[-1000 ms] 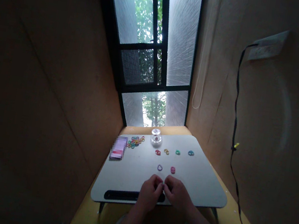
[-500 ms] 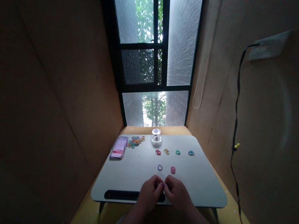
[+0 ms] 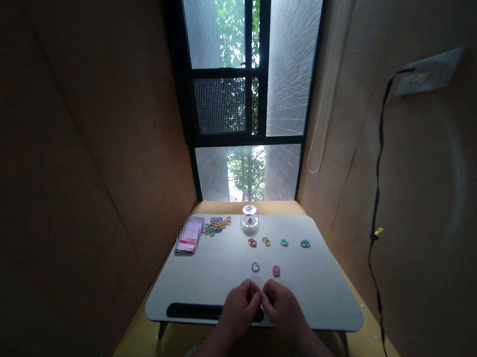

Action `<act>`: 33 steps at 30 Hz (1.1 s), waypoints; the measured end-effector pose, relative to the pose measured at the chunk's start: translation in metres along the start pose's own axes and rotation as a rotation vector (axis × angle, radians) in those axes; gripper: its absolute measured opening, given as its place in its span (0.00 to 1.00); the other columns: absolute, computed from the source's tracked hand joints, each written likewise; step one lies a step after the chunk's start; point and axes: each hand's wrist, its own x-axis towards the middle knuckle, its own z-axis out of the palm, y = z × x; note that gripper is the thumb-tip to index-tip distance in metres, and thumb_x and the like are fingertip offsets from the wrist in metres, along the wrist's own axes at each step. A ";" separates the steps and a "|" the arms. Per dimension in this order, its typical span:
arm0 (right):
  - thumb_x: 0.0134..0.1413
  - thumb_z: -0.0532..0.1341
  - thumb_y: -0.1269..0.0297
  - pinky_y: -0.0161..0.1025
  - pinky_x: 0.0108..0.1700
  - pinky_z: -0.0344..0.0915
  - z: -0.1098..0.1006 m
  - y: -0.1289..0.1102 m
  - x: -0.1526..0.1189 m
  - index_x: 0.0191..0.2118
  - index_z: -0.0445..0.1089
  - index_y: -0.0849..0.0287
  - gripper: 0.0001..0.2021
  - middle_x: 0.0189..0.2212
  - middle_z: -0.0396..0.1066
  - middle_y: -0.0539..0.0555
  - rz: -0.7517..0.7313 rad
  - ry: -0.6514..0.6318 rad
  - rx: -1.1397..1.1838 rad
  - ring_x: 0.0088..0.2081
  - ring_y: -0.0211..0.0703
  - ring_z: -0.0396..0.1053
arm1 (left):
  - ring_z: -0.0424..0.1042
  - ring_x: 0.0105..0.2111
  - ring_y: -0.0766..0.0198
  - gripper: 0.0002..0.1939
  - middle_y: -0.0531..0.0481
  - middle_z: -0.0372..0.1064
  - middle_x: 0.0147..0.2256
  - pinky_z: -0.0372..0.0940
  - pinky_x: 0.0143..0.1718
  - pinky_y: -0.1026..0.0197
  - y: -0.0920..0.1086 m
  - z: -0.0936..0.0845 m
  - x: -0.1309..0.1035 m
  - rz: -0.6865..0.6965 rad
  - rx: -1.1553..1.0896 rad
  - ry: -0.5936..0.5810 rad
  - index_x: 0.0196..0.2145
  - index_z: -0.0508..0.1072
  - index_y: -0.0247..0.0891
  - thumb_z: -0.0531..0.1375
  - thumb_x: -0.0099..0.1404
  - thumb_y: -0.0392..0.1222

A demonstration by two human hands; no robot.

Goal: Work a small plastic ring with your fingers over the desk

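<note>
My left hand (image 3: 242,306) and my right hand (image 3: 280,306) meet at the fingertips above the near edge of a white lap table (image 3: 204,282). Fingers of both are curled in a pinch; whatever lies between them is too small to make out. Just beyond them are a purple ring (image 3: 256,267) and pink rings (image 3: 276,271). Farther back runs a row of small ring groups: red (image 3: 252,243), yellow (image 3: 266,241), green (image 3: 284,242) and blue (image 3: 305,244).
A heap of mixed coloured rings (image 3: 216,226) lies at the back left, beside a blurred phone-like rectangle (image 3: 190,235). A clear round container (image 3: 249,222) stands at the back. A black slot (image 3: 194,310) runs along the near edge. On the right wall hangs a black cord (image 3: 377,188).
</note>
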 end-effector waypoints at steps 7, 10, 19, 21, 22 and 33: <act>0.54 0.55 0.66 0.34 0.28 0.51 0.000 0.000 0.000 0.27 0.62 0.58 0.06 0.21 0.63 0.47 0.002 0.006 -0.006 0.25 0.36 0.59 | 0.66 0.28 0.65 0.07 0.53 0.69 0.27 0.55 0.31 0.63 -0.001 0.000 0.000 0.020 0.003 0.000 0.32 0.69 0.38 0.55 0.65 0.42; 0.54 0.55 0.66 0.34 0.28 0.50 0.000 -0.001 -0.001 0.26 0.62 0.57 0.06 0.21 0.63 0.47 0.002 0.009 -0.004 0.24 0.36 0.59 | 0.66 0.28 0.65 0.07 0.53 0.69 0.27 0.56 0.31 0.63 -0.002 0.001 0.000 0.016 0.009 -0.004 0.31 0.69 0.38 0.55 0.65 0.42; 0.54 0.55 0.66 0.34 0.28 0.51 -0.001 -0.002 -0.001 0.26 0.62 0.57 0.06 0.21 0.64 0.47 0.008 0.008 0.004 0.24 0.37 0.59 | 0.66 0.28 0.65 0.07 0.53 0.69 0.27 0.55 0.31 0.63 0.002 0.000 -0.002 0.012 0.030 -0.001 0.31 0.68 0.38 0.55 0.65 0.42; 0.54 0.55 0.66 0.34 0.28 0.51 -0.001 -0.002 -0.001 0.26 0.62 0.57 0.06 0.21 0.64 0.47 0.007 0.004 0.010 0.25 0.37 0.60 | 0.66 0.28 0.65 0.06 0.53 0.69 0.27 0.56 0.31 0.63 0.003 0.000 -0.002 0.015 0.032 0.000 0.31 0.68 0.38 0.55 0.65 0.41; 0.54 0.55 0.66 0.34 0.28 0.51 -0.001 -0.002 -0.001 0.26 0.62 0.57 0.06 0.22 0.64 0.47 0.006 0.001 0.012 0.25 0.37 0.60 | 0.66 0.28 0.65 0.06 0.53 0.70 0.27 0.56 0.31 0.63 0.003 0.000 -0.002 0.016 0.032 -0.001 0.31 0.68 0.38 0.55 0.65 0.41; 0.53 0.55 0.67 0.35 0.30 0.52 0.000 0.000 -0.001 0.27 0.61 0.57 0.05 0.23 0.65 0.48 -0.001 -0.004 -0.021 0.26 0.38 0.61 | 0.67 0.29 0.64 0.06 0.52 0.70 0.28 0.56 0.32 0.63 0.001 0.001 -0.002 0.019 0.055 -0.010 0.32 0.69 0.39 0.55 0.65 0.40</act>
